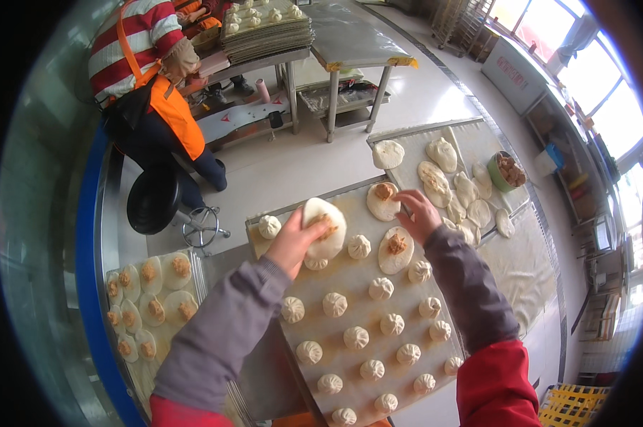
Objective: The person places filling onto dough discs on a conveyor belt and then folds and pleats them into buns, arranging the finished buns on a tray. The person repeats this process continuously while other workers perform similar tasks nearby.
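My left hand (294, 242) grips a round dough wrapper (327, 245), its thumb on the brown filling in the middle. The wrapper is tilted up above the tray and hides part of a bun behind it. My right hand (421, 213) is open, fingers curved and apart, at the right edge of another filled wrapper (380, 209); whether it touches the dough I cannot tell. Just below lies one more wrapper with filling (395, 262). Rows of pleated buns (356, 337) sit on the lined tray (314, 384) under my forearms.
At the right, flat dough rounds (435, 182) lie beside a green bowl of filling (506, 172). Filled wrappers (150, 311) cover a tray at the left. Beyond stand a black stool (153, 201), a co-worker in striped sleeves (133, 43), and a metal table (357, 39).
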Available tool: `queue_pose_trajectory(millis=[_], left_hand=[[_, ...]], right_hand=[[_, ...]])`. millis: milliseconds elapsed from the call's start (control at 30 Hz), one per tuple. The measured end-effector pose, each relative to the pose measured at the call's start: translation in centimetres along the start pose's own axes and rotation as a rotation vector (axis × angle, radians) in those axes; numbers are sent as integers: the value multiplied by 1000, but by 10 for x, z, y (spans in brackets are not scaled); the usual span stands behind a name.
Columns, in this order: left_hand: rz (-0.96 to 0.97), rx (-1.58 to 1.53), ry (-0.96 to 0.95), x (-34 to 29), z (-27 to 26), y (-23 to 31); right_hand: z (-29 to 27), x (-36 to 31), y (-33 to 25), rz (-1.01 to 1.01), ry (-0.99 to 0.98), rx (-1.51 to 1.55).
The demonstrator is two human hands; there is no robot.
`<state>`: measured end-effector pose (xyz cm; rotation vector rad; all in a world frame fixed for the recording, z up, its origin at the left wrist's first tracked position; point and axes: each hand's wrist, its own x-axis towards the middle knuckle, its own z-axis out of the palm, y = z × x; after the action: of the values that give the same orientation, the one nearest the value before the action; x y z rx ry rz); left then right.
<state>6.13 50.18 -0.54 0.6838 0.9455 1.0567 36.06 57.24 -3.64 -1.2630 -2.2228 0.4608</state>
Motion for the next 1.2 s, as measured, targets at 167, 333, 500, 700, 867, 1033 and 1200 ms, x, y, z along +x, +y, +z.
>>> queue_pose_trajectory(millis=[167, 333, 500, 700, 867, 1033, 1200], left_hand=[[-73, 48, 24, 108, 17, -48], [75, 1247, 271, 128, 28, -82], [489, 1365, 344, 101, 36, -73], [615, 1021, 31, 18, 52, -69], [430, 943, -48, -90, 53, -63], [304, 835, 10, -174, 34, -64], [146, 557, 138, -239, 10, -75]], right_hand=[[-51, -52, -15, 33, -82, 114], [-66, -88, -4, 90, -117, 130], [-29, -77, 17, 125, -159, 36], [13, -33, 32, 145, -455, -153], [14, -10, 27, 530, -621, -186], [29, -36, 13, 380, -451, -143], [38, -51, 14, 377, -351, -62]])
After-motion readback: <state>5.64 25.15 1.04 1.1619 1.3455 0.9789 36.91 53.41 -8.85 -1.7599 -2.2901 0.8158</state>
